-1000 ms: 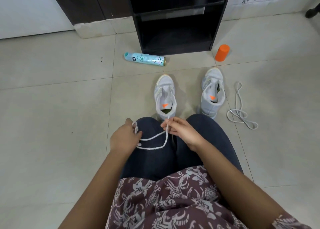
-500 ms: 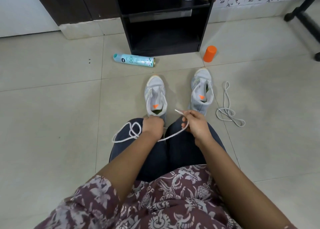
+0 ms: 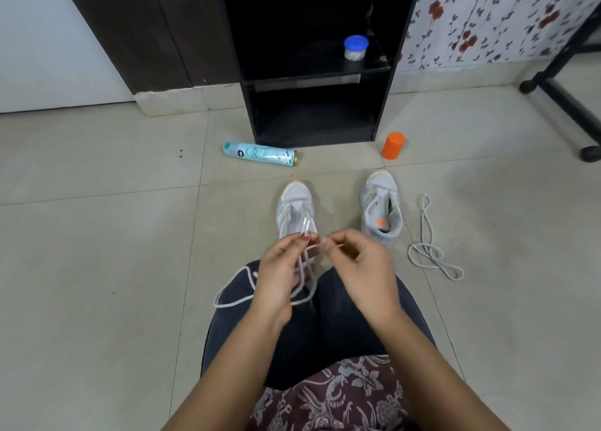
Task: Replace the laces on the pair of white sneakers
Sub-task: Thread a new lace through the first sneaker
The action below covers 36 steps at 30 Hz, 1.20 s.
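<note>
White cord lace (image 3: 227, 305): draped over the knee (image 3: 234, 287) beneath both hands.
Left hand (image 3: 279, 274): pinches both tips upright.
Right hand (image 3: 364, 268): pinches the cord beside them, blurred.
Technique: level the tips so both halves match before threading the lowest eyelets.
White fabric sneaker (image 3: 294, 202): just beyond the hands, looks unlaced; twin sneaker (image 3: 382, 209) beyond the right hand.
Clear blue-lidded jar (image 3: 355, 49): far ahead on the black shelf (image 3: 292, 74), pale contents unidentifiable.

left hand (image 3: 279, 276), right hand (image 3: 366, 268) pinching 1 lace (image 3: 227, 304) — sneaker (image 3: 294, 202) behind
</note>
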Available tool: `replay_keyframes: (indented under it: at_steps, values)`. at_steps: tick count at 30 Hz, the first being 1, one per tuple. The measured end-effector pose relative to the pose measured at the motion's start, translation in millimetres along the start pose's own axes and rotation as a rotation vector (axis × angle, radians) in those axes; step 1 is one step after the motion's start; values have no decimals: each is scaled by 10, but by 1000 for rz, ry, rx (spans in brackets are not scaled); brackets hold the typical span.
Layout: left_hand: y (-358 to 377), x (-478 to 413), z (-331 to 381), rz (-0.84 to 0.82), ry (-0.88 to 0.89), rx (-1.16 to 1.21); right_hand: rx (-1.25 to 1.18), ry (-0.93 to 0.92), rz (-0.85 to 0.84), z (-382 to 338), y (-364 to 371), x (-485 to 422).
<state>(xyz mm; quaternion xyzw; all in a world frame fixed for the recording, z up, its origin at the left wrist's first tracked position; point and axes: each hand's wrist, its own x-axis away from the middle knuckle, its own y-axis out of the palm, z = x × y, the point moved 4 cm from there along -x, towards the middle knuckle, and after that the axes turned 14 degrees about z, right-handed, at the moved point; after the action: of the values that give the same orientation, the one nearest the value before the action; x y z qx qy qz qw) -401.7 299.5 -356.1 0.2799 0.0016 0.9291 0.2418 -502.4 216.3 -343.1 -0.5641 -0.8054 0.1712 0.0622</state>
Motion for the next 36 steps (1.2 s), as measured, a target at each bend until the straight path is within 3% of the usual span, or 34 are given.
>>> replay_keyframes:
  at_steps: [2, 5, 11, 17, 21, 26, 30, 36]
  values:
    - [-1, 64, 63, -79, 32, -57, -53, -70, 54, -111, -138, -90]
    - [22, 171, 110, -158, 22, -108, -117, -83, -113, -240, -121, -131]
    - [-19, 203, 139, -126, -37, -51, -61, -160, -94, -263, -111, -74]
    - [-53, 203, 188, -142, -45, -83, 7, -326, -174, -327, -181, -44]
    - [-82, 240, 211, -170, -39, -122, 98, -481, -129, -390, -268, -71]
    - [-116, 266, 257, -139, 76, -126, -39, -296, -194, -351, -253, -69]
    - [-128, 264, 334, -161, 145, -154, -130, -242, -126, -401, -252, -16]
    - [-112, 254, 289, -133, 35, -89, -161, -279, -62, -397, -201, 36]
